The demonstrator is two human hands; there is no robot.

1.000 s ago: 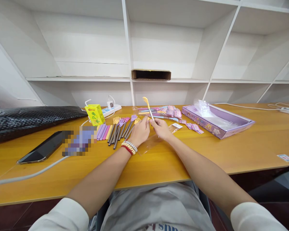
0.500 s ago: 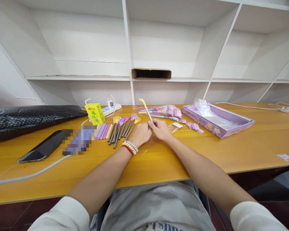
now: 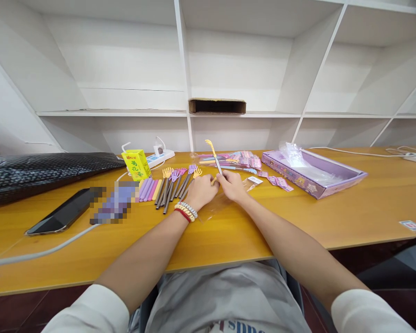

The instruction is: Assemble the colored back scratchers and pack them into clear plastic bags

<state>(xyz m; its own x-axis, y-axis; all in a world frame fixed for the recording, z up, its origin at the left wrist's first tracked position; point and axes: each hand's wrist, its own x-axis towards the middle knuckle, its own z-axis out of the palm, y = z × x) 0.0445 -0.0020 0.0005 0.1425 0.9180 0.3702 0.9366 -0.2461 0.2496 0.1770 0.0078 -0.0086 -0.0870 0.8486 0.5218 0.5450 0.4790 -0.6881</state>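
My right hand (image 3: pixel 232 185) is closed round the metal rod of a back scratcher (image 3: pixel 214 154), whose yellow claw points up and away from me. Close against it, my left hand (image 3: pixel 201 190) has its fingers pinched at the lower end, where a small yellow piece, seemingly a handle grip (image 3: pixel 213 182), shows; the fingers hide most of it. Left of my hands lie several back scratcher rods with coloured claws (image 3: pixel 175 185). Beside them is a row of purple, pink and yellow handle grips (image 3: pixel 149 190). A clear plastic bag (image 3: pixel 217 206) lies beneath my hands.
Packaged back scratchers (image 3: pixel 242 159) are piled behind my hands, with pink cards (image 3: pixel 280 183) nearby. A purple tray box (image 3: pixel 321 190) holds clear bags at right. At left are a yellow drink carton (image 3: pixel 137 165), a phone (image 3: pixel 64 210), a black bag (image 3: pixel 48 173) and a white cable (image 3: pixel 55 247).
The yellow claw has shifted slightly right and up as the rod tilts in my right hand. A yellow piece now shows between my hands. My left hand has moved little.
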